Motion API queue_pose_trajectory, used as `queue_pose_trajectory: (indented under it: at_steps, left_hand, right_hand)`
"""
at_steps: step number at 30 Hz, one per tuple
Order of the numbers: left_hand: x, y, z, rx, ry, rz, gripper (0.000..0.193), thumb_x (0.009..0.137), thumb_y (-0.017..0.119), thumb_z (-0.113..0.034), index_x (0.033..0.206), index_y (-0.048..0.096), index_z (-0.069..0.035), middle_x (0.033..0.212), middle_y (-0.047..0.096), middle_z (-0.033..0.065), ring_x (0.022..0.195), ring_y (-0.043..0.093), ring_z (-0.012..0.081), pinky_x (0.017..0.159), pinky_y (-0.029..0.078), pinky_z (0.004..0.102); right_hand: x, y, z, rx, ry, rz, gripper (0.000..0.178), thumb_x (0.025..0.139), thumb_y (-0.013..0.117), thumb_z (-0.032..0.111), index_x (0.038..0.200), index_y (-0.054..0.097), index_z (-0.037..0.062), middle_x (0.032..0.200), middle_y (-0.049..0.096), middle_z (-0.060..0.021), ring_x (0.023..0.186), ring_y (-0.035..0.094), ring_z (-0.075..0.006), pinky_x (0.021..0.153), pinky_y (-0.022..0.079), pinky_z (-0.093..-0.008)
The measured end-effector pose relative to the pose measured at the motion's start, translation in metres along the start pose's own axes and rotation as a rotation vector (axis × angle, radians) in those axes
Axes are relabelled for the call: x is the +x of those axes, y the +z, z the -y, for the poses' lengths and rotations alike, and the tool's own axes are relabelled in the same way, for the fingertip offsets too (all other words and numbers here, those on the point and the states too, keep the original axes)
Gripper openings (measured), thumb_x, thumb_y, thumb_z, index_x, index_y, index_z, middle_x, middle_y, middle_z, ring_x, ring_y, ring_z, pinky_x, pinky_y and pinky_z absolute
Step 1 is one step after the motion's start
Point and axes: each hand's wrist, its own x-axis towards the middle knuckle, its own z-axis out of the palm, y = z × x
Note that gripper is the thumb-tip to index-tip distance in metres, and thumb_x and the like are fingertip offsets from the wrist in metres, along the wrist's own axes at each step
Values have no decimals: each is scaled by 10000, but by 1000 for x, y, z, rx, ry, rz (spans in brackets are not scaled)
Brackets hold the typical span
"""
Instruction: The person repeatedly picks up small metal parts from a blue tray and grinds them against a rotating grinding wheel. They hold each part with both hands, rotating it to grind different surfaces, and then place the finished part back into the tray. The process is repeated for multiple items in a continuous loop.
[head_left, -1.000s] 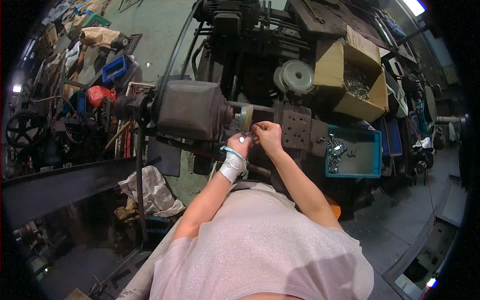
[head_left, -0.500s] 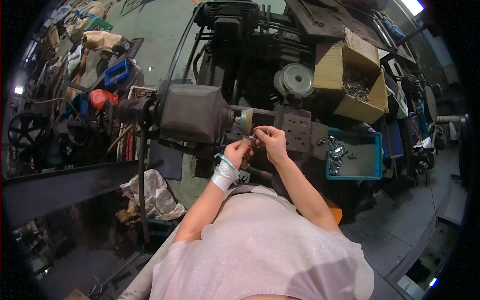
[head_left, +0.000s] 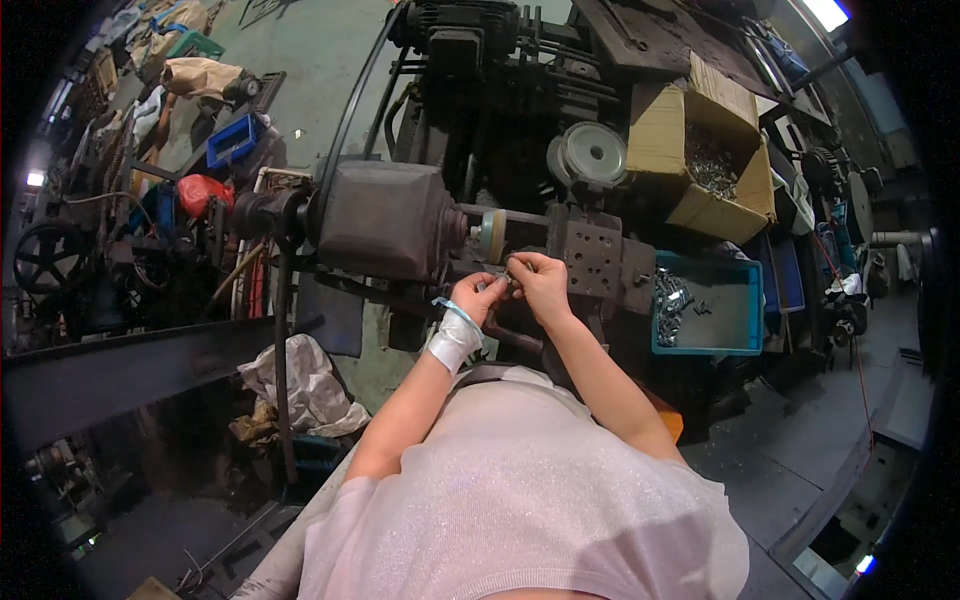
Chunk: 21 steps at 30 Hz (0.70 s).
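My left hand and my right hand meet just in front of a machine's round wheel, which has a pale yellowish rim. Both are closed, fingertips together around a small metal part that the fingers mostly hide. A white wrap and a light blue band circle my left wrist. The wheel sits on a spindle coming out of a dark metal housing. To the right of the wheel stands a dark block with several holes.
A teal bin with small shiny metal parts stands right of the block. Behind it, an open cardboard box holds many more. A grey pulley wheel sits beyond the block. Crumpled whitish sacking lies at the left.
My hands have drawn slightly nearer to me, away from the wheel. The fingers of both have shifted around the small metal part.
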Motion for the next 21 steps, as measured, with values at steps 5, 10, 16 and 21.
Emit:
queue_pose_trajectory:
  at_steps: [5, 10, 16, 21]
  left_hand:
    - [9, 2, 1, -1, -67, -115, 176, 757, 641, -154, 759, 587, 13, 667, 569, 11, 580, 486, 71, 538, 393, 215]
    - [8, 6, -3, 17, -79, -193, 183, 734, 650, -153, 727, 588, 19, 671, 574, 17, 587, 487, 79, 542, 388, 214]
    - [6, 7, -13, 170, -63, -187, 149, 736, 639, -118, 753, 594, 23, 690, 586, 21, 611, 507, 81, 559, 406, 218]
    - [2, 4, -11, -46, -79, -73, 177, 759, 631, -156, 843, 581, -9, 745, 588, 27, 639, 516, 85, 557, 409, 218]
  right_hand:
    - [12, 5, -4, -63, -7, -67, 179, 762, 611, 108, 854, 626, -45, 636, 583, -58, 496, 523, -91, 415, 423, -229]
    - [14, 10, -3, -94, -14, -115, 124, 754, 615, 81, 811, 635, -27, 639, 597, -36, 501, 521, -67, 406, 405, -182]
    - [20, 11, -10, -57, -31, -130, 108, 749, 615, 70, 807, 639, -18, 643, 595, -33, 505, 520, -71, 402, 392, -186]
    - [14, 7, -7, 137, 3, -52, 96, 755, 599, 72, 810, 622, -2, 640, 577, -22, 509, 513, -78, 441, 405, -196]
